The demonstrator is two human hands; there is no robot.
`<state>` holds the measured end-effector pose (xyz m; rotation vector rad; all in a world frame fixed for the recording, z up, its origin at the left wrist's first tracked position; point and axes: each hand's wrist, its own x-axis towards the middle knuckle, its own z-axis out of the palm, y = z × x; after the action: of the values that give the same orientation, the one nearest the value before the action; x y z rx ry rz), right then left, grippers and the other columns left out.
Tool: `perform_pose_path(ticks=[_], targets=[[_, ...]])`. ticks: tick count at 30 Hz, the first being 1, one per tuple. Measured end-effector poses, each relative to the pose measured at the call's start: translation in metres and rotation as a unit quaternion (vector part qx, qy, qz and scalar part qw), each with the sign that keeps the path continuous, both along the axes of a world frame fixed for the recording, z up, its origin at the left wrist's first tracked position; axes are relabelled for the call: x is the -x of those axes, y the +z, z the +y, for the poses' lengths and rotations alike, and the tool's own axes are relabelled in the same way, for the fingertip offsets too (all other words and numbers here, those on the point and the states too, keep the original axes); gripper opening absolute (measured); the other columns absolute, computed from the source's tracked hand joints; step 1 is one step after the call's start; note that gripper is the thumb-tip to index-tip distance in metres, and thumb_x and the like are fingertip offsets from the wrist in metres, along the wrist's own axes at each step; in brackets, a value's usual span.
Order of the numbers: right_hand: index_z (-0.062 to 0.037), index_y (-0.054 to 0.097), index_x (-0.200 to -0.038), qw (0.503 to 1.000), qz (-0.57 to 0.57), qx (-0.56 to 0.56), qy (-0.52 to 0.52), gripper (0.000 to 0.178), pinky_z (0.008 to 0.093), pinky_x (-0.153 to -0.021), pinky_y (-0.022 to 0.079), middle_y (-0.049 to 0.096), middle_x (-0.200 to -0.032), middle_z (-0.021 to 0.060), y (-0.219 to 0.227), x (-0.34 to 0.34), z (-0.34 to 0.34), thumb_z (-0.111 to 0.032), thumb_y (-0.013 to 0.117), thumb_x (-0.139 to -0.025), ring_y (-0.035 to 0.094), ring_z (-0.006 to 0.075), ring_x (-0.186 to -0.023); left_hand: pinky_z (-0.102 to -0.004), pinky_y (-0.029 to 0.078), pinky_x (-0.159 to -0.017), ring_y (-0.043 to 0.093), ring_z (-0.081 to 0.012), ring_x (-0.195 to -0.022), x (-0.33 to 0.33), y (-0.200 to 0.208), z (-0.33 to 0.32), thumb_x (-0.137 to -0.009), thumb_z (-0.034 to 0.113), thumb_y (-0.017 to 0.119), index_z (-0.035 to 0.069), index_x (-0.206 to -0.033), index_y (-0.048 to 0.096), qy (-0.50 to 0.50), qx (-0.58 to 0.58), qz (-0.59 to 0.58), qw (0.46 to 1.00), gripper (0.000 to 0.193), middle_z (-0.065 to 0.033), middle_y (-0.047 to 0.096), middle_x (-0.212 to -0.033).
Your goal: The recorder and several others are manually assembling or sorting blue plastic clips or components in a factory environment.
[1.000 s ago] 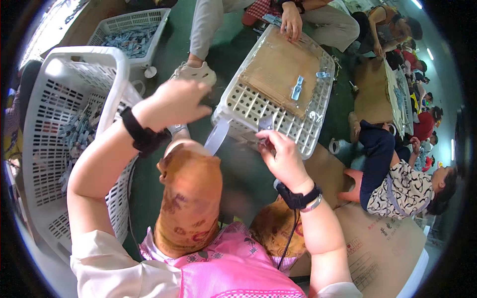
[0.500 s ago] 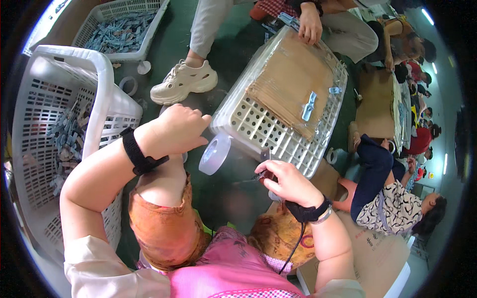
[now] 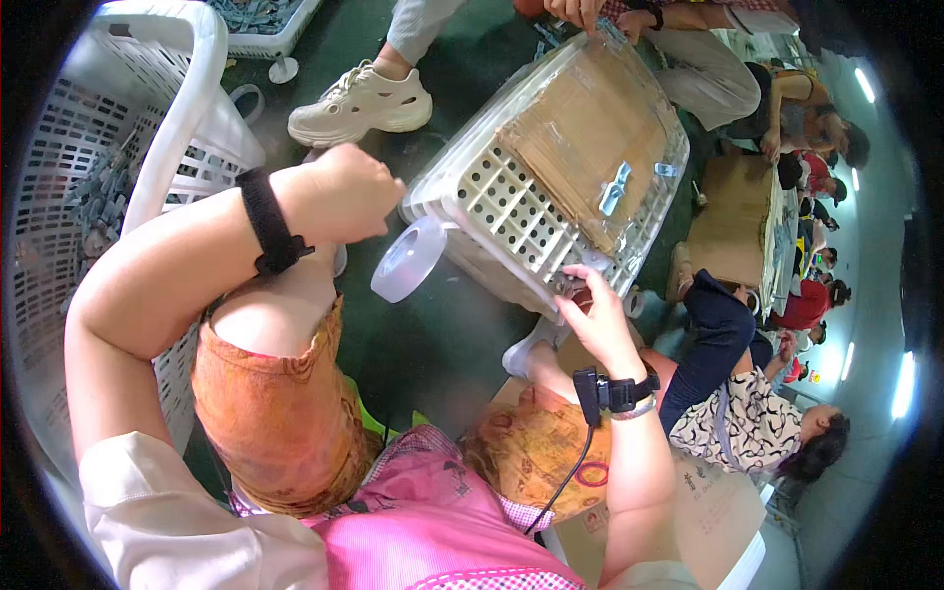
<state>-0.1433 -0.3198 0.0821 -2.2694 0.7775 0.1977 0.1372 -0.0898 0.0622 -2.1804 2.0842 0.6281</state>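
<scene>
My left hand [image 3: 349, 192] is closed, knuckles up, near the left corner of an upturned white plastic basket [image 3: 492, 202]; whatever its fingers hold is hidden. Just below and right of it, a roll of clear tape [image 3: 411, 258] hangs beside the basket's corner, and I cannot tell what supports it. My right hand [image 3: 597, 313] grips a small dark tool with a metal part [image 3: 567, 283] at the basket's near edge; its exact kind is unclear. Flattened brown cardboard [image 3: 580, 128] lies across the basket under clear film, with a light-blue clip-like piece [image 3: 615, 189] on top.
At left stands a tall white crate [image 3: 187, 98] holding grey-blue pieces, with another tray [image 3: 265, 41] behind it. Across the basket sits a co-worker, whose hands [image 3: 575, 12] are at its far edge. A seated person [image 3: 752, 413] and a cardboard box [image 3: 730, 221] are at right.
My right hand and its dark tool have moved up and right to the basket's near edge. My left hand rose slightly. The co-worker now has both hands at the far edge.
</scene>
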Motion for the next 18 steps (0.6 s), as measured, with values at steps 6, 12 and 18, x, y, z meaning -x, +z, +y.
perform_pose_path(ticks=[6,12,18], targets=[[-0.0037,0.058,-0.107,0.999,0.027,0.015,0.023,0.033,0.0313,-0.07,0.049,0.062,-0.09,0.0124,-0.008,0.002,0.001,-0.006,0.062,-0.074,0.061,0.0198,-0.076,-0.0376,0.051,-0.065,0.066,-0.0288,-0.073,0.007,-0.006,0.0,-0.077,0.033,0.069,0.002,-0.092,0.059,-0.009,0.019,0.004,1.0,0.036,-0.0098,0.064,-0.074],[-0.0024,0.059,-0.102,0.999,0.026,0.006,0.019,0.029,0.0315,-0.074,0.049,0.063,-0.088,0.0128,-0.014,0.0,-0.001,-0.005,0.062,-0.074,0.062,0.0215,-0.081,-0.0372,0.05,-0.063,0.065,-0.0276,-0.073,0.009,-0.005,0.001,-0.076,0.033,0.07,0.002,-0.09,0.058,-0.022,-0.005,-0.033,0.999,0.036,-0.01,0.064,-0.077],[-0.0017,0.058,-0.101,1.0,0.019,0.01,0.018,0.026,0.0305,-0.068,0.05,0.064,-0.085,0.0117,-0.01,-0.002,0.003,-0.006,0.063,-0.076,0.063,0.019,-0.074,-0.0374,0.05,-0.063,0.065,-0.0275,-0.073,0.009,-0.007,0.004,-0.075,0.033,0.071,0.002,-0.088,0.057,-0.023,0.004,0.0,1.0,0.036,-0.0102,0.063,-0.075]])
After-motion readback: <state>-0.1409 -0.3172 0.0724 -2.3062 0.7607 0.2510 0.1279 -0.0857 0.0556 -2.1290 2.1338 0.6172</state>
